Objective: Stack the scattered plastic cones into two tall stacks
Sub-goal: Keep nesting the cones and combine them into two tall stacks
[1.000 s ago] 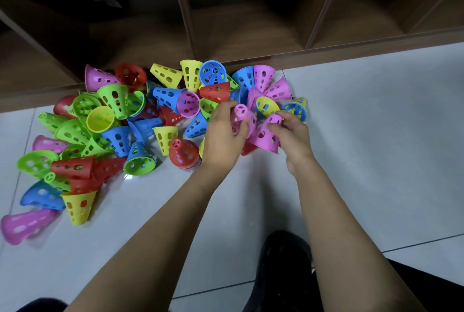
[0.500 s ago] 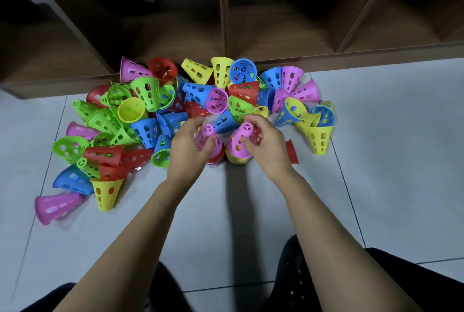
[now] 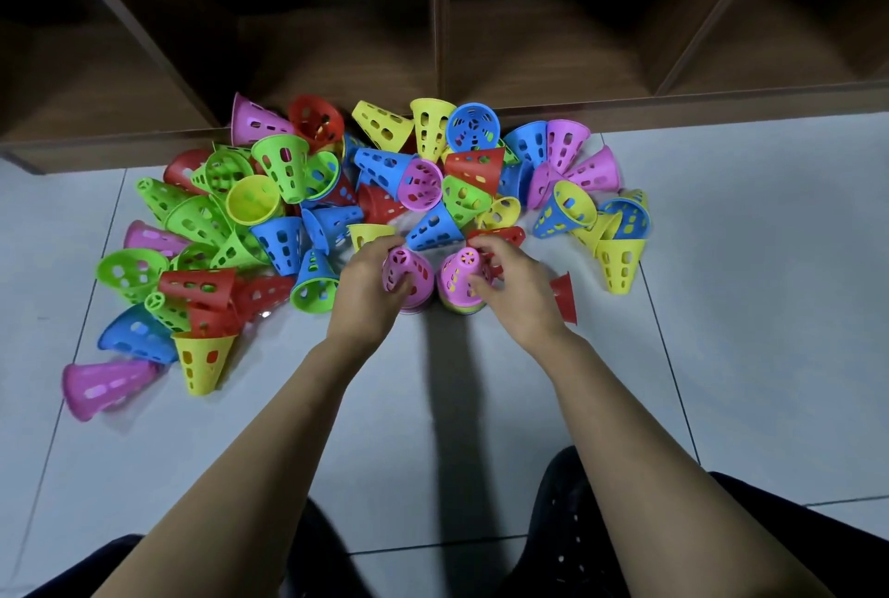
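Glossy perforated plastic cones (image 3: 284, 174), smooth glossy floor tiles (image 3: 750, 289), matt wooden shelf (image 3: 553, 54).

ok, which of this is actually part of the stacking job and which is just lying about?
Job:
left hand gripping the pink-topped left stack
right hand gripping the pink-topped right stack
loose cones scattered behind and to the left

Just lying about:
wooden shelf unit
tiled floor
dark trouser legs

Left grip (image 3: 368, 290) clasping, right grip (image 3: 514, 290) clasping, forearms outstretched
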